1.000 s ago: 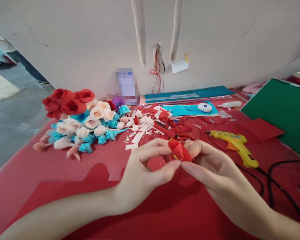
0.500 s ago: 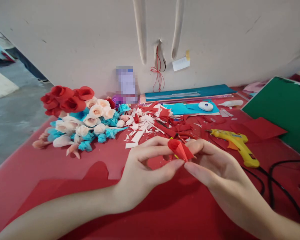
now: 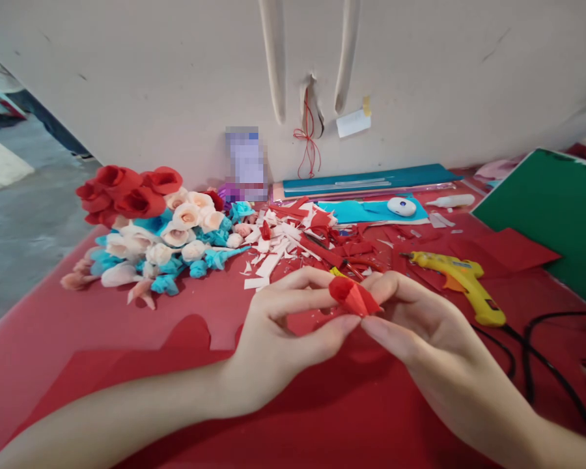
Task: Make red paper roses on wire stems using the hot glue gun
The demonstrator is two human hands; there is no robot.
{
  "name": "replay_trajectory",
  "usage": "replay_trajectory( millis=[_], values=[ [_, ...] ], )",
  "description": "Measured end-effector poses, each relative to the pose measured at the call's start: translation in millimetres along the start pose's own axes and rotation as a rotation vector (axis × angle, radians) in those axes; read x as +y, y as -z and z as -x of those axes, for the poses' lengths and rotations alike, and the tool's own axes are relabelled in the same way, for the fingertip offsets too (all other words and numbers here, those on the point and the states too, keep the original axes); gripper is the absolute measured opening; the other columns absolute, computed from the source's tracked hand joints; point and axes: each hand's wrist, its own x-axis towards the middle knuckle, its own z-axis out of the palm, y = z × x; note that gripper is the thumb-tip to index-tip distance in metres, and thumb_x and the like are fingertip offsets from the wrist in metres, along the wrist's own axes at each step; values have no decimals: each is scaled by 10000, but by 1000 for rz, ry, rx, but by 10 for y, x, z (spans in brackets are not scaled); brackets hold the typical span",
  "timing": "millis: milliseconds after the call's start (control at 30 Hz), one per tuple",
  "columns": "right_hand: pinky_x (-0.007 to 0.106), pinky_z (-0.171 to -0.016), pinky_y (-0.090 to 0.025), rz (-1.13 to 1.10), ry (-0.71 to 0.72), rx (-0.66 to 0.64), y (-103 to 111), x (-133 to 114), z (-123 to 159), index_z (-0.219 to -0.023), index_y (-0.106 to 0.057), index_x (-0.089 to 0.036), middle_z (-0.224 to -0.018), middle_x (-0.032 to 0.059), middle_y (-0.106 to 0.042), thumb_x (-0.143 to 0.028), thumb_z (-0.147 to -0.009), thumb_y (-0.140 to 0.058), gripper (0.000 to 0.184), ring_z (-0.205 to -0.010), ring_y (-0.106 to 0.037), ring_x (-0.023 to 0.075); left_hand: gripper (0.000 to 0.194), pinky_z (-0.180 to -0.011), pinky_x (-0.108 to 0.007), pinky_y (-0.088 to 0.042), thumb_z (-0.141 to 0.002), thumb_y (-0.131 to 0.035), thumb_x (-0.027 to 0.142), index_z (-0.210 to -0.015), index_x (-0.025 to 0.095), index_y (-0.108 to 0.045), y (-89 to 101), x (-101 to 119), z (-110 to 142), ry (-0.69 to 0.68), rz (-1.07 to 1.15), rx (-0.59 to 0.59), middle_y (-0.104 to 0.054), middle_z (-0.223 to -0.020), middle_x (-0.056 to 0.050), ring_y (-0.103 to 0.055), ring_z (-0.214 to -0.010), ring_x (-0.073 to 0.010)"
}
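Note:
Between my two hands is a small red paper flower [image 3: 355, 297], rolled and tilted, its open end toward the left. My left hand [image 3: 293, 332] pinches its left side with fingers and thumb. From the right, my right hand [image 3: 415, 319] grips the base, its thumb tip close to the left thumb. Beneath my wrists lies a large red paper sheet [image 3: 273, 423]. Just beyond my fingers, white and red paper scraps [image 3: 283, 241] are heaped, with a tool's red handle [image 3: 317, 251] among them. A yellow glue gun [image 3: 461, 283] rests right of my right hand.
Finished red paper roses [image 3: 127, 192] and white and blue paper flowers [image 3: 170, 244] are piled at the left. A green board [image 3: 547, 215] leans at the right, near a black cord [image 3: 527, 352]. At the back are blue paper [image 3: 351, 212], a white oval device [image 3: 401, 206] and a glue bottle [image 3: 452, 200].
The red paper flower has turned slightly between my fingers, its folds now facing differently. Both hands keep their grip in almost the same place. The view has shifted a little.

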Motion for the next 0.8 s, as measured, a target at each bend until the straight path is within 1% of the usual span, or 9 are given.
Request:
replay_trajectory(
  millis=[200, 367, 500, 667, 733, 800],
  values=[
    [164, -586, -390, 48, 15, 6, 4, 10, 15, -758, -473, -219, -725, -39, -500, -207, -805, -535, 79, -655, -439, 76, 111, -691, -233, -487, -709, -629, 112, -751, 192, -694, -1, -7, 12, 20, 15, -11, -607, -796, -25, -563, -740, -132],
    [175, -600, -391, 77, 80, 24, -30, 38, 21, -744, -457, -218, -736, -35, -491, -176, -806, -518, 96, -678, -443, 83, 117, -677, -260, -491, -712, -616, 110, -751, 193, -689, -4, -21, 18, 16, -4, -7, -614, -789, -29, -570, -734, -147],
    [194, -622, -396, 112, 110, 45, -47, 49, 29, -729, -447, -212, -742, -28, -487, -183, -802, -522, 109, -695, -448, 93, 138, -669, -251, -490, -711, -607, 90, -751, 200, -680, -9, -41, 26, -7, -25, -12, -613, -784, -20, -561, -726, -140],
    [204, -645, -400, 118, 98, 53, -41, 72, 35, -725, -447, -208, -746, -26, -495, -194, -804, -527, 113, -708, -461, 96, 140, -692, -249, -481, -730, -591, 90, -765, 197, -674, -4, -50, 32, 34, -5, -28, -601, -792, -18, -553, -736, -135],
    [182, -646, -405, 51, 63, 53, -33, 72, 34, -742, -459, -212, -756, -33, -501, -209, -805, -541, 104, -713, -462, 85, 142, -716, -247, -482, -739, -596, 109, -792, 211, -681, -4, -58, 32, 56, 35, -27, -604, -813, -14, -562, -759, -133],
    [154, -644, -408, -55, -8, 40, -21, 65, 35, -767, -468, -221, -768, -42, -515, -232, -807, -555, 96, -717, -463, 71, 179, -760, -250, -483, -754, -596, 131, -860, 247, -684, -3, -76, 35, 65, 102, -36, -611, -866, -10, -574, -813, -137]
  ],
)
